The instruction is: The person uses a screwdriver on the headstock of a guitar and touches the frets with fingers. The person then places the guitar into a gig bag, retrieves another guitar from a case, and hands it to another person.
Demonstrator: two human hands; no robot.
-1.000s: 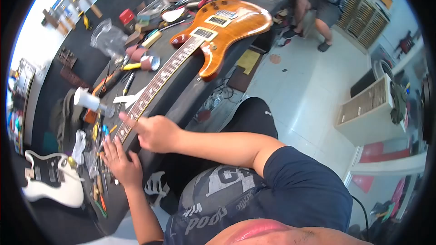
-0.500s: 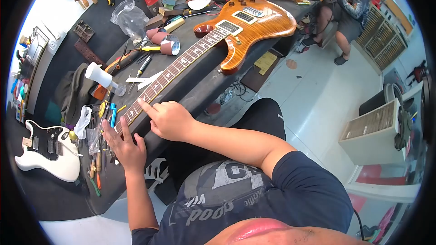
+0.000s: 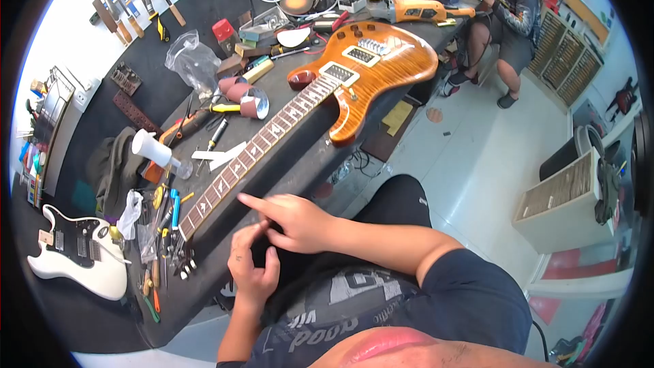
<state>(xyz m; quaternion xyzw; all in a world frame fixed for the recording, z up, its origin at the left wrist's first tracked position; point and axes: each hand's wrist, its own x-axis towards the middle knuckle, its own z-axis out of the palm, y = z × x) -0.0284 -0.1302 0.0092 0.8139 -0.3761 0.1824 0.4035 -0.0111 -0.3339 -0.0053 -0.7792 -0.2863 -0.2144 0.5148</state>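
Note:
An amber-orange electric guitar [image 3: 402,61] lies face up on the dark bench, its fretted neck [image 3: 235,170] running down to the headstock [image 3: 185,269] at lower left. My right hand [image 3: 300,223] is in front of the neck, off the strings, with its index finger stretched out and the other fingers curled. Just below it, my left hand [image 3: 252,269] has its thumb apart and fingers bent up toward the right hand. The fingers of both hands meet or overlap; whether they touch I cannot tell. Neither hand shows an object in it.
A white guitar body [image 3: 82,252] lies at left, beside scattered hand tools [image 3: 155,272]. Behind the neck are a white-capped bottle [image 3: 153,148], sandpaper rolls [image 3: 252,103] and a plastic bag [image 3: 193,61]. An orange polisher [image 3: 415,10] rests at the back. Another person [image 3: 507,20] sits beyond.
Both hands have left the fretboard and come together nearer my body. The view has shifted slightly, and the headstock now shows where my left hand was.

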